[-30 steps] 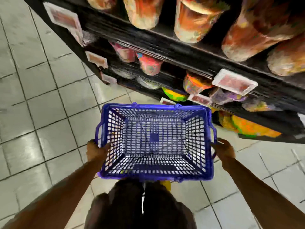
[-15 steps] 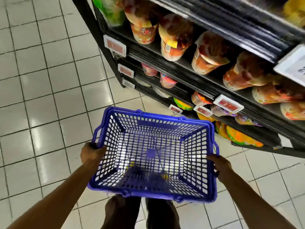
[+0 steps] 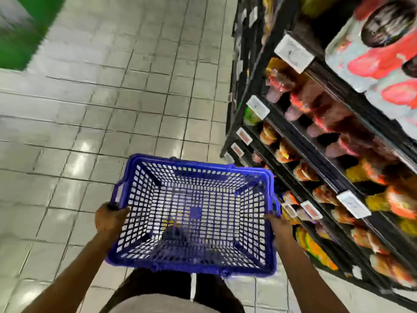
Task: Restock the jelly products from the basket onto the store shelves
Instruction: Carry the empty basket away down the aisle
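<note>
Head view: nearest us are our pale shirt [image 3: 162,303] and dark trousers [image 3: 162,281], with both bare forearms reaching forward. Our left hand [image 3: 109,219] grips the left rim of the blue basket [image 3: 191,266], fingers curled over the edge just below the side handle. Our right hand [image 3: 279,225] holds the right rim; its fingers wrap onto the edge, though the mesh wall hides most of them. We carry the basket level between the two hands, in front of the waist, above the grey tiled floor [image 3: 112,109], which shows through the mesh. Just to the right of the basket stand the black shelves [image 3: 293,137], several tiers running away from us, lined with blurred jelly packs [image 3: 327,114] in red, orange and yellow. White price tags [image 3: 258,107] sit on the shelf edges. Far off at upper left is a green shape [image 3: 22,30], too blurred to identify.
</note>
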Action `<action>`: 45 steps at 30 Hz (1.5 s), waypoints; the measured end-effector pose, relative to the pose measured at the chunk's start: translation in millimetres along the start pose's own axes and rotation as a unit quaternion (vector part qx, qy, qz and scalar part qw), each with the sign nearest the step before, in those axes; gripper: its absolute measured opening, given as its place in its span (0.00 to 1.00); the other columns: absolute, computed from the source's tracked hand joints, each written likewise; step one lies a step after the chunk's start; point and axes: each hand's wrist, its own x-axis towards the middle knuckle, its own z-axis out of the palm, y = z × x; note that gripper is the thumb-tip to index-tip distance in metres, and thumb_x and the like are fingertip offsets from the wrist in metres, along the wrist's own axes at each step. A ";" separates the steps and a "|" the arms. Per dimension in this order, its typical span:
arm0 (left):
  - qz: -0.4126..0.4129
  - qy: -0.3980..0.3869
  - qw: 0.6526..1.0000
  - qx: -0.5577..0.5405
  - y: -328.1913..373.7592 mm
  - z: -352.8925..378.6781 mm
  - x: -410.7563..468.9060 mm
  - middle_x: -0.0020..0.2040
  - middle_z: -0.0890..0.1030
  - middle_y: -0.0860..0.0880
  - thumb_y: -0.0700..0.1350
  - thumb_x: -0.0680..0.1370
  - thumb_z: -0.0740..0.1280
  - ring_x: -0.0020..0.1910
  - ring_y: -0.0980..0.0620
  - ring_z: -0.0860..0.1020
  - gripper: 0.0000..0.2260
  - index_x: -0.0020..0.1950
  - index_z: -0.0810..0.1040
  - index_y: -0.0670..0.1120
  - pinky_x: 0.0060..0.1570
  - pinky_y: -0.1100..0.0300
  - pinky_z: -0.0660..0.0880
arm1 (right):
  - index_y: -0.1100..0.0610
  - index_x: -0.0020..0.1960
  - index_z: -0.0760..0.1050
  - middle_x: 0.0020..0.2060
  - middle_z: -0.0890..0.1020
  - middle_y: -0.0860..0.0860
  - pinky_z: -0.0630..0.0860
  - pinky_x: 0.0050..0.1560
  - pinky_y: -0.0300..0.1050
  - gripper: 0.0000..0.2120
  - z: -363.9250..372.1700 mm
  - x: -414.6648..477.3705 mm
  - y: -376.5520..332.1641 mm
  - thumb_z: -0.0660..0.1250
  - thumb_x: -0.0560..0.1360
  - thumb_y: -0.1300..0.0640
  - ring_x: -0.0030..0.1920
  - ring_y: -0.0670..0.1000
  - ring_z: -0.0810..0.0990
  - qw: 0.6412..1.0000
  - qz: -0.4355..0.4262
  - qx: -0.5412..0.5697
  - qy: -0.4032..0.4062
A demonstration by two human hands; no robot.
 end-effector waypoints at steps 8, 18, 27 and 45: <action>-0.078 0.081 0.975 -0.190 8.0 -132.5 97.3 0.48 0.81 0.35 0.35 0.70 0.74 0.48 0.36 0.80 0.16 0.55 0.77 0.34 0.47 0.48 0.76 | 0.60 0.42 0.75 0.25 0.78 0.54 0.75 0.36 0.46 0.07 208.1 -61.5 -122.2 0.66 0.74 0.71 0.26 0.53 0.76 0.989 -0.065 -0.070 -0.110; -0.119 0.146 0.943 -0.276 57.0 -261.1 261.1 0.49 0.81 0.37 0.37 0.71 0.73 0.46 0.40 0.80 0.16 0.57 0.76 0.35 0.44 0.53 0.73 | 0.56 0.39 0.72 0.31 0.77 0.53 0.65 0.15 0.32 0.08 482.6 -129.5 -255.7 0.68 0.75 0.63 0.26 0.52 0.76 0.963 -0.148 -0.184 -0.127; -0.188 0.198 0.904 -0.329 149.5 -312.0 437.6 0.43 0.81 0.39 0.39 0.68 0.73 0.43 0.39 0.81 0.14 0.52 0.78 0.38 0.42 0.51 0.77 | 0.59 0.51 0.74 0.33 0.77 0.56 0.72 0.30 0.42 0.08 721.6 -128.9 -380.9 0.68 0.73 0.66 0.30 0.53 0.74 0.954 -0.147 -0.205 -0.162; -0.264 0.324 0.814 -0.404 266.9 -473.0 762.4 0.37 0.79 0.46 0.39 0.73 0.70 0.32 0.50 0.77 0.07 0.48 0.75 0.43 0.31 0.63 0.71 | 0.59 0.52 0.76 0.44 0.81 0.59 0.78 0.47 0.53 0.09 1203.7 -197.4 -549.0 0.70 0.72 0.64 0.41 0.56 0.79 0.893 -0.208 -0.326 -0.229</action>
